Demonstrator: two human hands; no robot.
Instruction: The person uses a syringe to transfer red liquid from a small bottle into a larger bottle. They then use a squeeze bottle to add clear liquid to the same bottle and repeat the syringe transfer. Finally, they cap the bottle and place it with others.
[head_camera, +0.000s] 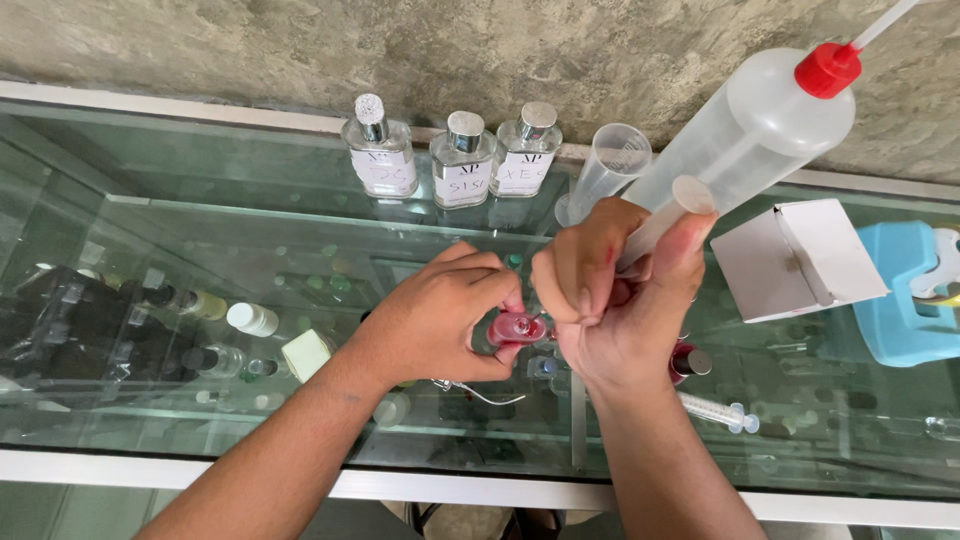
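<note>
Left hand (440, 320) pinches a small red glass bottle (516, 327) over the glass counter (200, 220); right hand (610, 290) grips a clear plastic tube (665, 218), tilted at the bottle's mouth. Behind: three clear square labelled bottles (462, 155), red-capped squeeze bottle (750, 130), white cardboard box (795, 258).

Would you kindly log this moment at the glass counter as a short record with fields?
Surface: glass counter against a rough grey wall
Left hand: grips a small red bottle, its open neck facing up
Right hand: holds a clear tube tilted over the bottle
Back row: three clear perfume bottles with silver caps, and a measuring cylinder
Right side: large wash bottle with red cap, white carton, blue holder
Near edge: syringe lying flat
</note>
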